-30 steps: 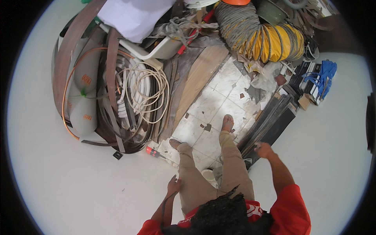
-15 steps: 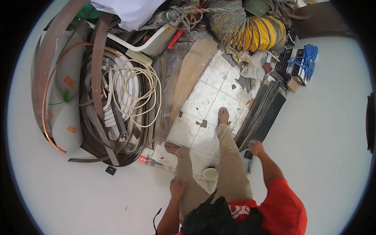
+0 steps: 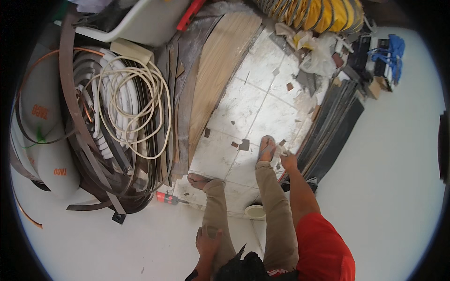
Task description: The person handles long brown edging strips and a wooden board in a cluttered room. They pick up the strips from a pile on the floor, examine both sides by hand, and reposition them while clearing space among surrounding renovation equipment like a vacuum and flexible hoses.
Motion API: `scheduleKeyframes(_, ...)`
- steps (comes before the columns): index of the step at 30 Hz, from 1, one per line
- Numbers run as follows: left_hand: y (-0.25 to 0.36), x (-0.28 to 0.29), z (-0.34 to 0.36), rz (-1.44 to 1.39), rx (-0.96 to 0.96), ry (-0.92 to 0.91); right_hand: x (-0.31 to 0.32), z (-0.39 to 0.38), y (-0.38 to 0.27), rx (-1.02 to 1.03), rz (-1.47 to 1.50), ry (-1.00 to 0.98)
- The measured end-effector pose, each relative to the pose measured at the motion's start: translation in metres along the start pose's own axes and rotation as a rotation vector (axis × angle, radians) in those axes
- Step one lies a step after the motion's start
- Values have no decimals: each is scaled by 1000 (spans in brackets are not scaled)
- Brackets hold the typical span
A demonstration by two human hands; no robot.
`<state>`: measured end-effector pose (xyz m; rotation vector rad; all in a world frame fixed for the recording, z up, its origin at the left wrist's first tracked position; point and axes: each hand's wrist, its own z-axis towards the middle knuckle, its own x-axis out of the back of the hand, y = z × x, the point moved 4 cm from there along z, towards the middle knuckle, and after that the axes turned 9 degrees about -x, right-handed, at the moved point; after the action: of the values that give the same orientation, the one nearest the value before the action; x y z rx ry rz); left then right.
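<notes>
My left hand rests flat on my left trouser leg, fingers spread, holding nothing. My right hand reaches down beside my right foot, its fingers drawn together. A small pale bit shows at its fingertips, too small to name. Close by on the right lies a stack of dark, narrow planks. Small brown broken pieces are scattered over the dusty white floor tiles ahead of my feet. Behind my feet, near the wall, stands a round pale container.
On the left lie a coiled cream cable, white tubing and curved brown strips. Wood-look boards lean beside them. A yellow ribbed duct, plastic scraps and boxes with a blue strap sit at the back. A red-handled tool lies near my left foot.
My right hand has moved forward and left, from beside the planks' near end to next to my right foot. My left hand stays on my leg. The view has shifted closer to the floor.
</notes>
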<state>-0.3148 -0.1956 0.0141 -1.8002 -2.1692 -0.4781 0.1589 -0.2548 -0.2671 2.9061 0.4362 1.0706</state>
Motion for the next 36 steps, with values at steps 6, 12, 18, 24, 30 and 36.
scheduleKeyframes(6,11,-1,8,-46,114,-55,-55,-8,-110,490,-200,290)
scheduleKeyframes(12,-5,-26,10,21,63,-21,-135,-22,-154,14,179,-6)
scheduleKeyframes(18,-2,-24,10,-28,106,-1,-163,-31,-163,-96,207,21)
scheduleKeyframes(24,19,-5,9,-111,134,-4,-132,-8,-157,56,245,-94)
scheduleKeyframes(30,13,-11,7,-69,66,28,-73,-14,-155,443,-244,-175)
scheduleKeyframes(36,31,-8,2,-75,175,-56,149,11,-173,659,-121,-331)
